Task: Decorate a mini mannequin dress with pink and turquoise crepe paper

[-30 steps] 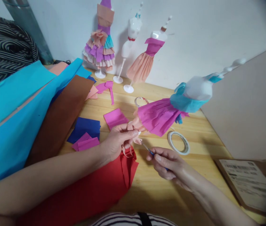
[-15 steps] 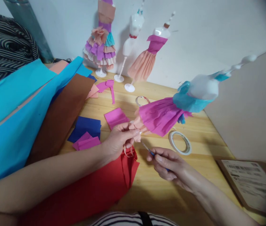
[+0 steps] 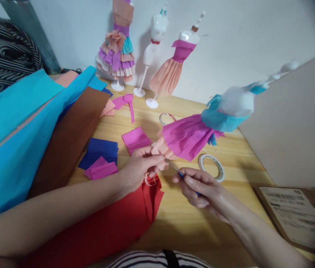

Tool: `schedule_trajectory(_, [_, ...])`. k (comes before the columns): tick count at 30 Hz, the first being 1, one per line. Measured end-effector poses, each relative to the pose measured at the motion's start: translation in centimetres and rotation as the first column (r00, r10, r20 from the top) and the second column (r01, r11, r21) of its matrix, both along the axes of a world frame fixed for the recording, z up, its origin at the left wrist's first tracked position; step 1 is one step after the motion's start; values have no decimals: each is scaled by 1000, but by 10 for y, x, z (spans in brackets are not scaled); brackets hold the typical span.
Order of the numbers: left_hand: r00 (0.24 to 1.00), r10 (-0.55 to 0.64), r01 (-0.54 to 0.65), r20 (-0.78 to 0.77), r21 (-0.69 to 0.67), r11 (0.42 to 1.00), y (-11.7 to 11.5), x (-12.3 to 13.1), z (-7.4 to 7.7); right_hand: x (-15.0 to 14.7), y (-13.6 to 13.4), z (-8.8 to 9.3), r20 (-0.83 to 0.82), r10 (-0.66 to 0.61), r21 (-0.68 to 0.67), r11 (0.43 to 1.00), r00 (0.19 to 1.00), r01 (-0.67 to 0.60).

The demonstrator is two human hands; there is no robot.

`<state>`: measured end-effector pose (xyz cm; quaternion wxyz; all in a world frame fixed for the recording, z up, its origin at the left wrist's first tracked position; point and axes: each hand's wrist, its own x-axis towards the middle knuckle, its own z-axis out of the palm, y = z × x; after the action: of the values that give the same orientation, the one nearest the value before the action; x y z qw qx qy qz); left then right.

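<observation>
My left hand (image 3: pixel 143 163) is closed, pinching the peach crepe paper hem (image 3: pixel 161 149) of a small dress form (image 3: pixel 234 102). The form leans to the right and wears a turquoise top over a magenta skirt (image 3: pixel 185 136), with the peach layer showing below. My right hand (image 3: pixel 199 186) is closed round blue-handled scissors (image 3: pixel 180 174), whose thin metal blades touch the peach hem beside my left thumb. A narrow curled peach strip (image 3: pixel 149 180) hangs under my left fingers. The base of the form is mostly hidden behind my left hand.
Dressed mini forms (image 3: pixel 152 102) stand along the wall. Two tape rolls (image 3: pixel 216 166) lie behind my hands. Turquoise, brown and red paper (image 3: pixel 96 227) spreads over the left side, with blue and magenta pieces (image 3: pixel 101 150). A labelled cardboard box (image 3: pixel 288 212) sits at the right.
The scissor tips have come closer to the peach hem and now touch it. My left hand keeps its pinch. The whole view has shifted slightly.
</observation>
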<state>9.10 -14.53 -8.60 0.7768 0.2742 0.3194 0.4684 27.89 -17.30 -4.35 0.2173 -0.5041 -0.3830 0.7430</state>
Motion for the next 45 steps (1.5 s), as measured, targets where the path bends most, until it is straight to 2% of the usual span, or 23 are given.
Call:
schedule_trajectory(9, [1000, 13, -12, -23, 15, 1000, 0, 0, -1, -1, 6, 4, 47, 26, 3, 1000, 999, -26])
schedule_trajectory(23, [998, 18, -15, -58, 41, 999, -3, -1, 0, -17, 18, 15, 120, 88, 129, 986, 989, -103])
schedule_trajectory(31, [998, 27, -25, -61, 36, 999, -4, -2, 6, -21, 21, 13, 13, 5, -35, 999, 1000, -5])
schedule_trajectory(36, [999, 4, -3, -52, 31, 1000, -4, -2, 5, -22, 20, 13, -26, -2, -78, 997, 1000, 0])
schedule_trajectory(39, [998, -3, 5, -57, 31, 999, -3, -2, 4, -24, 18, 12, -5, 6, -23, 1000, 1000, -6])
schedule_trajectory(43, [998, 30, -29, -53, 10, 1000, -4, -1, 3, -24, 15, 10, 137, 22, 142, 989, 990, -41])
schedule_trajectory(45, [998, 36, -36, -57, 11, 999, -4, -1, 2, -23, 14, 8, 178, 38, 169, 983, 983, -69])
